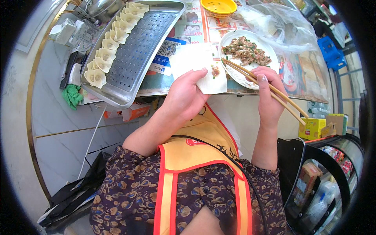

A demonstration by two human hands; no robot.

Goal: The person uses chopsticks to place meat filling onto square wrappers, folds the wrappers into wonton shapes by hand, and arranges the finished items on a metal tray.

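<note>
My left hand [188, 95] holds a pale dough wrapper [211, 85] with its thumb on top, and a small dab of minced filling [215, 71] lies on that wrapper. More flat wrappers [191, 54] lie just beyond, touching or overlapping it. A pair of wooden chopsticks [276, 92] is in my right hand [268, 91], their tips at the near left rim of a white plate [271, 50]. On the plate sits a heap of minced meat with chopped greens [246, 50]. Folded wontons [110, 44] stand in a row along the left side of a perforated metal tray [141, 44].
A yellow bowl [218, 6] stands beyond the plate, beside clear plastic bags [276, 25]. A card with a printed code [169, 50] lies partly under the wrappers. A green cloth [72, 96] hangs at the left. Blue plastic stools [332, 53] are at the right.
</note>
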